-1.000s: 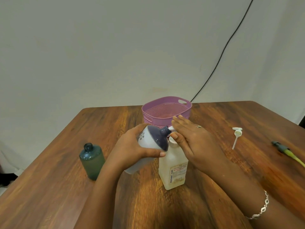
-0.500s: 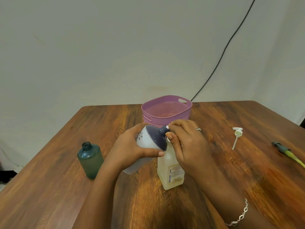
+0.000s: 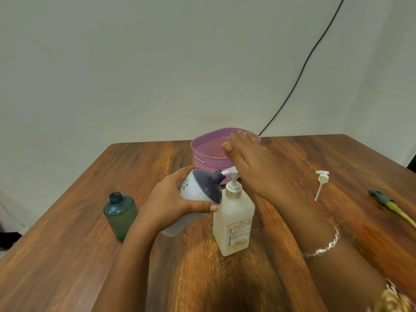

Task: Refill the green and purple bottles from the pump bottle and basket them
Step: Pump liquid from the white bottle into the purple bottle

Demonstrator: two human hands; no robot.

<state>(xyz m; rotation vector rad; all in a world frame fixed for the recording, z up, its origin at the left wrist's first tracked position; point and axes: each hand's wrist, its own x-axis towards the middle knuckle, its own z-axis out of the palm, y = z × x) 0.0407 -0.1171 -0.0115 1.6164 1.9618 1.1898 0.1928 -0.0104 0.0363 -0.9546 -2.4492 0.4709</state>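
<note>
I see the left hand (image 3: 171, 202) gripping the tilted purple bottle (image 3: 198, 197), neck at the pump bottle (image 3: 234, 219) spout. Right hand (image 3: 252, 167) flat, fingers spread, just above the pump head. Green bottle (image 3: 120, 216) stands uncapped left of the pump bottle.

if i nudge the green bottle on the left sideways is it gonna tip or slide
The green bottle probably slides before it tips: it stands upright on a broad flat base on the smooth wooden table. It looks like thin plastic, so likely light and easy to shift. Its neck is uncapped, so any tip could spill.

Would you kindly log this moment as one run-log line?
left hand: tilts purple bottle to pump bottle spout | right hand: open above pump | green bottle: uncapped | basket: empty
</note>
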